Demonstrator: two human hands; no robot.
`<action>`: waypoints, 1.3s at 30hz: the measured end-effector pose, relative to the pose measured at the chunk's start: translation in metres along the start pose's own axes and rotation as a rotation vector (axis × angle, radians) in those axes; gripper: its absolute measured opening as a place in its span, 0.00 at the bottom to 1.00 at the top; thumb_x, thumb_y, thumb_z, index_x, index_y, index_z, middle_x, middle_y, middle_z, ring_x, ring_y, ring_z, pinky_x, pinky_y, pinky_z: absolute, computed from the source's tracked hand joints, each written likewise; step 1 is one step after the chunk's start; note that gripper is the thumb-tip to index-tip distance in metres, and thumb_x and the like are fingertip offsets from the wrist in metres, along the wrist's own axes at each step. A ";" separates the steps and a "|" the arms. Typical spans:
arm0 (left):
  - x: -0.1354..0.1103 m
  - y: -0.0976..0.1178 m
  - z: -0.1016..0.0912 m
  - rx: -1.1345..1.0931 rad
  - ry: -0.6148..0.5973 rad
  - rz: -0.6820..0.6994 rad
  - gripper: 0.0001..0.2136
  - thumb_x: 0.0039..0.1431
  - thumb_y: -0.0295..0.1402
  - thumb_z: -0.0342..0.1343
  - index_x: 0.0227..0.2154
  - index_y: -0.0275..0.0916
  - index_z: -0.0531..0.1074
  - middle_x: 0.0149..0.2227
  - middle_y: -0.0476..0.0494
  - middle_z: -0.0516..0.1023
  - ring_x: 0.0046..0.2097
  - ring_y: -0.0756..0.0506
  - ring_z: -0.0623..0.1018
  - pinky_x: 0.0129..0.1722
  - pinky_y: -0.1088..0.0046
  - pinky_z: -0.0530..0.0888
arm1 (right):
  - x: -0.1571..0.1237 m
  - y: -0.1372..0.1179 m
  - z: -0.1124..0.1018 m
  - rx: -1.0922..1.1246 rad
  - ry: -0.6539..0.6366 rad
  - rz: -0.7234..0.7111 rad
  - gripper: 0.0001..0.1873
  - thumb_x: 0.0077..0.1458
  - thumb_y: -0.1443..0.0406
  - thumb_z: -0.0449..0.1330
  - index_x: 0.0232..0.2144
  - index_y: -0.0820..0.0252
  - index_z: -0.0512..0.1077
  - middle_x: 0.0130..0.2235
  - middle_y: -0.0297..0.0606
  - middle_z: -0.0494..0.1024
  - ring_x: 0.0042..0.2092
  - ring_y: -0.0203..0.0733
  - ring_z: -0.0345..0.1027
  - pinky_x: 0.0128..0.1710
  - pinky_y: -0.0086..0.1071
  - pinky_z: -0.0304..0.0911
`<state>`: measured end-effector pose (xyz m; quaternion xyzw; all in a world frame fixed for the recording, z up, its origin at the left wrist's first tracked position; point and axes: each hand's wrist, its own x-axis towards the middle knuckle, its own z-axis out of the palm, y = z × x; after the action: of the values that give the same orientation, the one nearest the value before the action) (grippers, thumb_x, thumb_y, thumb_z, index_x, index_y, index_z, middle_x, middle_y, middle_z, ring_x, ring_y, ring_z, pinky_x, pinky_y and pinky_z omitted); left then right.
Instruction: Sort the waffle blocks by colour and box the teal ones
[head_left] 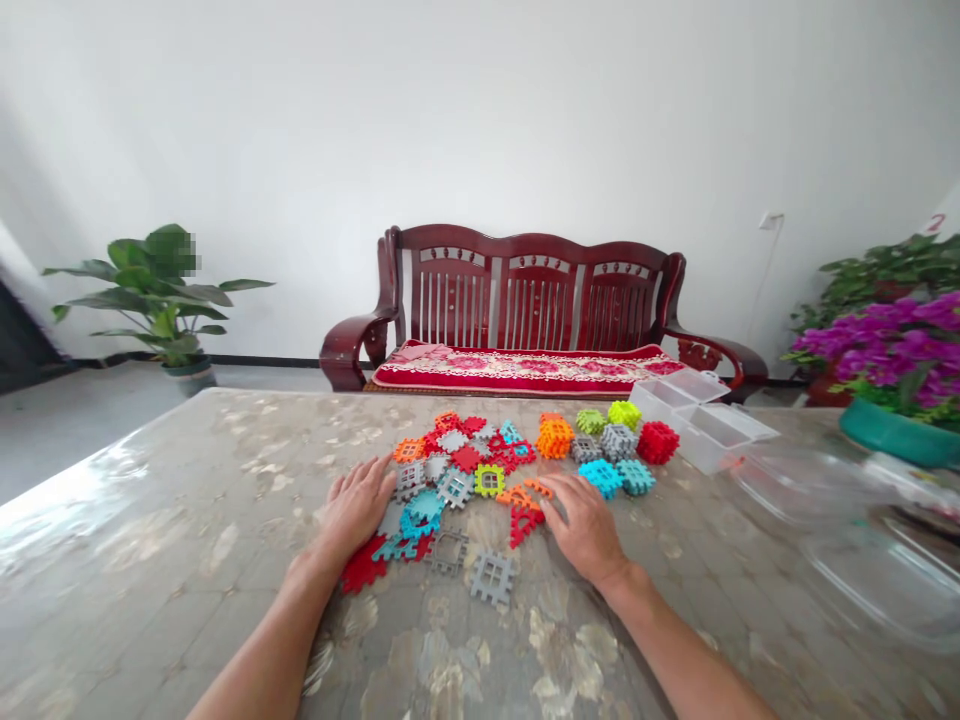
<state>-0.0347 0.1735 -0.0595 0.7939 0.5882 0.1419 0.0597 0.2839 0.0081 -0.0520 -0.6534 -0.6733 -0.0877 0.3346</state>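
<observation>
A loose pile of flat plastic interlocking tiles with notched edges lies between my hands, in red, grey, orange, blue and green. My left hand (360, 505) rests flat along the pile's left side, close to a grey window tile (410, 480) and above a red tile (364, 567). On the other side my right hand (585, 525) lies with fingers stretched out, its fingertips beside an orange triangular tile (517, 497) and a red triangular tile (524, 524). Whether they touch these I cannot tell. A green window tile (490, 480) sits mid-pile; a grey window tile (493, 577) lies nearest me.
Beyond my right hand stand neat stacks: orange (555, 437), grey (619, 441), red (658, 442) and blue (601, 478). Right of them are a clear divided box (705, 440) and a clear plastic container (806, 485). A teal flower pot (896, 432) stands at the table's right.
</observation>
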 end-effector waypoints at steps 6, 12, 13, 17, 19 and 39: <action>-0.012 0.029 0.006 -0.033 -0.006 0.068 0.25 0.68 0.40 0.41 0.65 0.44 0.61 0.67 0.39 0.65 0.68 0.39 0.62 0.66 0.52 0.56 | -0.001 0.008 0.015 0.097 -0.003 0.063 0.17 0.60 0.68 0.53 0.49 0.54 0.75 0.49 0.41 0.79 0.52 0.46 0.71 0.56 0.43 0.65; -0.029 0.066 0.020 -0.070 0.103 -0.055 0.26 0.68 0.43 0.42 0.65 0.42 0.62 0.69 0.34 0.60 0.69 0.35 0.60 0.65 0.50 0.59 | -0.002 0.009 0.014 0.136 0.039 0.067 0.17 0.60 0.68 0.52 0.48 0.54 0.76 0.48 0.41 0.80 0.52 0.46 0.71 0.56 0.43 0.66; -0.031 0.072 0.021 -0.077 0.113 -0.081 0.26 0.67 0.43 0.42 0.65 0.42 0.63 0.69 0.33 0.60 0.69 0.34 0.59 0.65 0.49 0.59 | -0.002 0.009 0.014 0.141 0.046 0.068 0.17 0.60 0.67 0.52 0.48 0.54 0.76 0.48 0.41 0.80 0.52 0.46 0.72 0.55 0.42 0.66; -0.042 0.096 0.024 -0.096 0.171 -0.075 0.25 0.67 0.43 0.43 0.64 0.43 0.64 0.69 0.32 0.59 0.71 0.33 0.55 0.66 0.46 0.56 | -0.001 0.010 0.015 0.166 0.091 0.061 0.17 0.61 0.66 0.51 0.48 0.55 0.76 0.49 0.42 0.80 0.53 0.46 0.71 0.57 0.42 0.65; -0.046 0.108 0.026 -0.112 0.156 -0.069 0.25 0.67 0.43 0.43 0.64 0.41 0.63 0.70 0.31 0.56 0.71 0.32 0.53 0.67 0.45 0.54 | -0.001 0.011 0.016 0.183 0.111 0.053 0.17 0.62 0.66 0.51 0.48 0.56 0.76 0.49 0.42 0.80 0.54 0.46 0.71 0.58 0.43 0.65; 0.060 0.052 0.007 -0.059 -0.123 0.057 0.24 0.68 0.47 0.36 0.64 0.57 0.61 0.69 0.49 0.60 0.70 0.39 0.57 0.67 0.48 0.54 | 0.000 0.015 0.023 0.140 0.079 -0.053 0.20 0.66 0.64 0.50 0.57 0.56 0.70 0.58 0.42 0.74 0.60 0.46 0.65 0.63 0.47 0.60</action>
<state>0.0314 0.2151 -0.0429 0.8154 0.5562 0.1121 0.1151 0.2898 0.0235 -0.0742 -0.6063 -0.6813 -0.0749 0.4033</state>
